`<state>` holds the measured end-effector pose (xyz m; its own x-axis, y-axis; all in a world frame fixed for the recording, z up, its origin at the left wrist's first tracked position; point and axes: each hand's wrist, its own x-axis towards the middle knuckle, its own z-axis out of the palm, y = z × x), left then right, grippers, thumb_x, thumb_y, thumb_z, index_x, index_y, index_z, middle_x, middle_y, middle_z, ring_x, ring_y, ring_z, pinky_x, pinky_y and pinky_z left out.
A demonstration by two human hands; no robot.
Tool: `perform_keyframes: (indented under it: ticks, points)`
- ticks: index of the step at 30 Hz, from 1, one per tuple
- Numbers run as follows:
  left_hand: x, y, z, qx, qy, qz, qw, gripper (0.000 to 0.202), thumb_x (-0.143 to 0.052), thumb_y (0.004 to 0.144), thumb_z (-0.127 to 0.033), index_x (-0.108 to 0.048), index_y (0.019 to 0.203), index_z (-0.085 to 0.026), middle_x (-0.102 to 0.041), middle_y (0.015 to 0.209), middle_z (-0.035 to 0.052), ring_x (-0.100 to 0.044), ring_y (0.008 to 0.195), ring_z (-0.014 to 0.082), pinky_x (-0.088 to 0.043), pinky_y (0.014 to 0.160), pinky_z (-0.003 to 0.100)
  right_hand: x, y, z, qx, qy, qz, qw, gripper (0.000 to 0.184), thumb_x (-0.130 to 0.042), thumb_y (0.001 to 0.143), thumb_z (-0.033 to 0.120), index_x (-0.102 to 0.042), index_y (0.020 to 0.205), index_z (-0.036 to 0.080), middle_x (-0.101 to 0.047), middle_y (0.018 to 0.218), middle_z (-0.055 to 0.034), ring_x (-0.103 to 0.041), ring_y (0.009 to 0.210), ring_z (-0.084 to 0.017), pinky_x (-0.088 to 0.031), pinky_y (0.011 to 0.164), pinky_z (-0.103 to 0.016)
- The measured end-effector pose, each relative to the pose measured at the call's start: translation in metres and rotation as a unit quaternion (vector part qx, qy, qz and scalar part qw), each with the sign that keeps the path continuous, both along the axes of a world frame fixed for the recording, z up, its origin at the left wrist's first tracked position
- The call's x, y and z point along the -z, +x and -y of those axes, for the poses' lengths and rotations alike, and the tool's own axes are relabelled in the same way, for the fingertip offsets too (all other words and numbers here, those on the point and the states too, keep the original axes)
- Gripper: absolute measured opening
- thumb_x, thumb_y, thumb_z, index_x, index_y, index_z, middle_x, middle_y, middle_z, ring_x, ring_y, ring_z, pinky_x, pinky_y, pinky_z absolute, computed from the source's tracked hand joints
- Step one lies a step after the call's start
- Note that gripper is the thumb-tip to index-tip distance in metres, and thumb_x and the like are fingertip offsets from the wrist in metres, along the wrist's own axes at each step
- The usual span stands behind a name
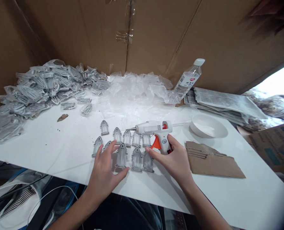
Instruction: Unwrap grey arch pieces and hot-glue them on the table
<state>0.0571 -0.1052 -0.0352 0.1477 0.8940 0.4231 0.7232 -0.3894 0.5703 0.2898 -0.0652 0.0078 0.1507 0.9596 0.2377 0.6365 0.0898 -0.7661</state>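
Several grey arch-shaped plastic pieces [122, 155] lie in two rows near the front edge of the white table [60, 140]. My left hand [106, 174] rests flat on the table with its fingers spread, touching the front-row pieces. My right hand [174, 158] lies with fingers stretched toward the rightmost piece [148, 162], its back against the handle of a white glue gun [153, 129] with an orange trigger. The gun stands just behind the pieces, nozzle pointing left. Neither hand grips anything.
A heap of bagged grey pieces [34, 92] fills the back left. Crumpled clear plastic [137, 89] lies at the back centre. A water bottle [188, 80], stacked newspapers [223, 102], a white dish [208, 126] and cardboard pieces [211, 159] sit to the right. Cardboard walls stand behind.
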Motion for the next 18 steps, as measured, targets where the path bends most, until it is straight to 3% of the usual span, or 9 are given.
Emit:
perform_keyframes:
  ticks: [3, 6, 11, 14, 18]
  points:
    - [-0.007, -0.007, -0.007, -0.042, 0.029, 0.06, 0.997, 0.092, -0.076, 0.084, -0.027, -0.017, 0.155, -0.026, -0.064, 0.132, 0.0134, -0.063, 0.123, 0.0287, -0.051, 0.105, 0.052, 0.0, -0.002, 0.001, 0.005, 0.022, 0.024, 0.999, 0.045, -0.077, 0.068, 0.055, -0.045, 0.071, 0.023, -0.041, 0.056, 0.0073, -0.033, 0.05, -0.009, -0.03, 0.045, -0.025]
    - [-0.015, -0.011, -0.02, -0.052, 0.088, 0.071, 0.992, 0.096, -0.079, 0.081, -0.025, -0.018, 0.155, -0.025, -0.066, 0.129, 0.0126, -0.065, 0.12, 0.0272, -0.052, 0.104, 0.05, -0.001, -0.004, 0.002, 0.002, 0.046, 0.038, 0.998, 0.046, -0.077, 0.068, 0.053, -0.042, 0.069, 0.024, -0.039, 0.054, 0.0078, -0.032, 0.048, -0.009, -0.029, 0.044, -0.025]
    - [-0.025, -0.012, -0.039, -0.045, 0.133, 0.052, 0.989, 0.1, -0.081, 0.081, -0.026, -0.015, 0.156, -0.025, -0.066, 0.129, 0.0119, -0.071, 0.091, 0.0196, -0.059, 0.091, 0.042, -0.002, -0.005, 0.002, 0.002, 0.075, 0.056, 0.996, 0.047, -0.076, 0.068, 0.051, -0.037, 0.067, 0.025, -0.035, 0.052, 0.0085, -0.029, 0.046, -0.008, -0.026, 0.043, -0.025]
    - [-0.025, -0.011, -0.046, -0.018, 0.161, 0.069, 0.984, 0.095, -0.078, 0.084, -0.03, -0.015, 0.155, -0.025, -0.066, 0.129, 0.0127, -0.067, 0.074, 0.014, -0.062, 0.08, 0.035, -0.001, -0.005, 0.003, 0.002, 0.078, 0.071, 0.994, 0.046, -0.076, 0.069, 0.051, -0.037, 0.068, 0.025, -0.035, 0.051, 0.0082, -0.029, 0.046, -0.009, -0.026, 0.043, -0.026]
    - [-0.021, -0.008, -0.049, -0.006, 0.203, 0.078, 0.976, 0.088, -0.075, 0.086, -0.031, -0.017, 0.152, -0.025, -0.066, 0.128, 0.0135, -0.059, 0.06, 0.0095, -0.062, 0.073, 0.033, 0.004, -0.004, 0.004, -0.007, 0.103, 0.112, 0.988, 0.046, -0.075, 0.071, 0.052, -0.036, 0.069, 0.025, -0.034, 0.051, 0.0083, -0.027, 0.046, -0.009, -0.025, 0.043, -0.026]
